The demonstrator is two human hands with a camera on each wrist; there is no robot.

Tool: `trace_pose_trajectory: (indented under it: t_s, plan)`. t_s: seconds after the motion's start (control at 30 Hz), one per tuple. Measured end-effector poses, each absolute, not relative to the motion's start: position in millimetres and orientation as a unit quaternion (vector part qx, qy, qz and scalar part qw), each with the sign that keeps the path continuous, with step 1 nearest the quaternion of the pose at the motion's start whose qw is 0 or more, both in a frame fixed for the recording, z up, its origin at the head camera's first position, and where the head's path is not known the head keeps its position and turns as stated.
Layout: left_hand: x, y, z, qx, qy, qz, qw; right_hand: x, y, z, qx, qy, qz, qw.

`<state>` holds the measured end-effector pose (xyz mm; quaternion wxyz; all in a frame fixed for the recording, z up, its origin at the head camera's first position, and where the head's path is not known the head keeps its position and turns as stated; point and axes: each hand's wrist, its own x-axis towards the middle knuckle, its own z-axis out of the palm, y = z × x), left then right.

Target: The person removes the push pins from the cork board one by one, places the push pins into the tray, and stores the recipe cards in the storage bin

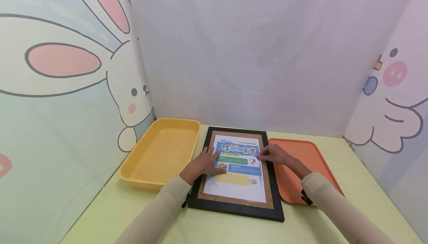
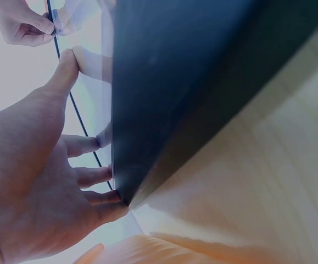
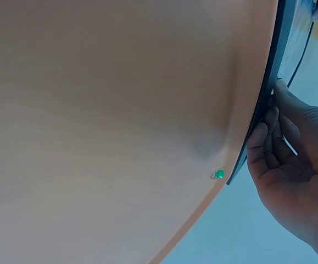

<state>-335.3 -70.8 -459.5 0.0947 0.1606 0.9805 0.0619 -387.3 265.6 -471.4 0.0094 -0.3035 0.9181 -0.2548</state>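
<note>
A printed paper poster (image 1: 234, 193) with blue, green and yellow blocks lies on a cork board (image 1: 234, 201) in a black frame (image 1: 240, 214). My left hand (image 1: 204, 164) presses on the poster's left side with spread fingers; in the left wrist view the fingertips touch the glossy sheet. At the poster's right edge my right hand (image 1: 275, 154) brings thumb and forefinger together around a small dark pushpin, mostly hidden by the fingertips. In the right wrist view that hand (image 3: 296, 154) leans at the black frame edge, its other fingers curled.
An orange tray (image 1: 302, 147) stands right of the board, under my right forearm. A small green-headed pushpin (image 3: 219, 174) lies in it near the rim. A yellow tray (image 1: 164, 151) sits left of the board. Cloth walls (image 1: 240, 69) enclose the pale table (image 1: 361, 177).
</note>
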Motion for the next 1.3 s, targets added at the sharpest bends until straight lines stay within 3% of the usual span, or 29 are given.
trace_pose_trajectory:
  t_s: [0.8,1.3]
  plan:
    - [-335.7,-71.9,-456.1,0.167,0.981,0.046,0.091,-388.2,268.4,-475.1,-0.304,0.916,-0.262,0.003]
    - [-334.6,-69.7,-455.2,0.165,0.981,0.043,0.089,-388.1,265.1,-466.1,-0.307,0.915,-0.259,0.036]
